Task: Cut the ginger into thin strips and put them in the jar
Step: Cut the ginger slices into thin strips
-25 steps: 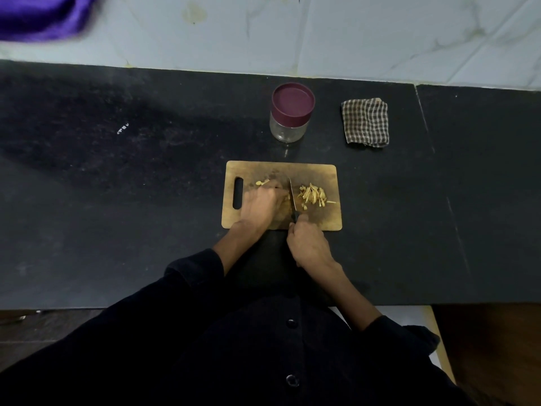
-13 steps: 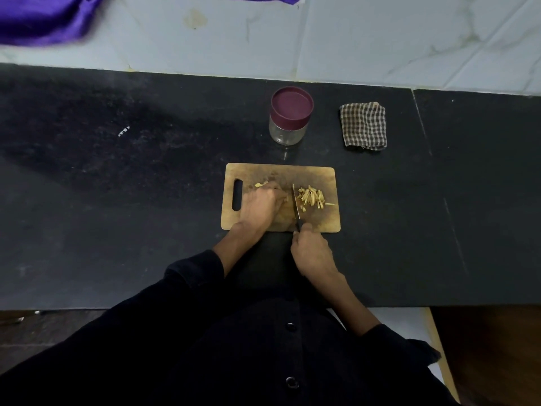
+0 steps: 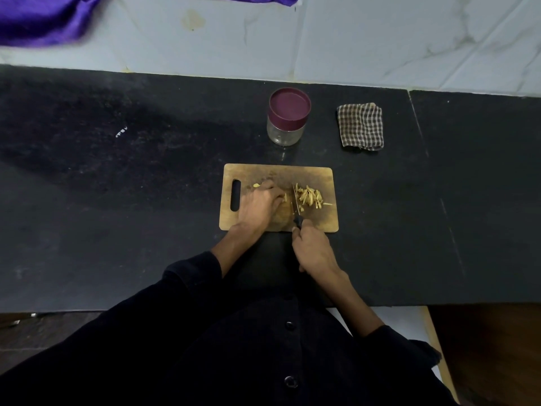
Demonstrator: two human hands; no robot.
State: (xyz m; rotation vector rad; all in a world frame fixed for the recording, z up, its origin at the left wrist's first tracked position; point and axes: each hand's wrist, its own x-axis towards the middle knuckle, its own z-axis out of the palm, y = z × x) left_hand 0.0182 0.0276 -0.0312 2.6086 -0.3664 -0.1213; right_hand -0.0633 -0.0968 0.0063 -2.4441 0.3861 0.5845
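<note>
On the black counter lies a wooden cutting board (image 3: 319, 177). My left hand (image 3: 259, 205) holds down a piece of ginger (image 3: 284, 196) on the board, most of it hidden under the fingers. My right hand (image 3: 314, 250) grips the black handle of a knife (image 3: 295, 205), whose blade stands on the board just right of the ginger piece. A pile of thin ginger strips (image 3: 310, 196) lies right of the blade. A small ginger scrap (image 3: 256, 186) sits behind my left hand. The glass jar (image 3: 288, 117) with a maroon lid on stands behind the board.
A folded checked cloth (image 3: 360, 126) lies right of the jar. Purple fabric (image 3: 38, 19) hangs at the top left against the tiled wall. A seam in the counter (image 3: 418, 124) runs on the right. The counter's near edge meets my dark clothing.
The knife has shifted slightly right and back toward me, and my right hand has drawn off the board's near edge. My left hand stays on the ginger.
</note>
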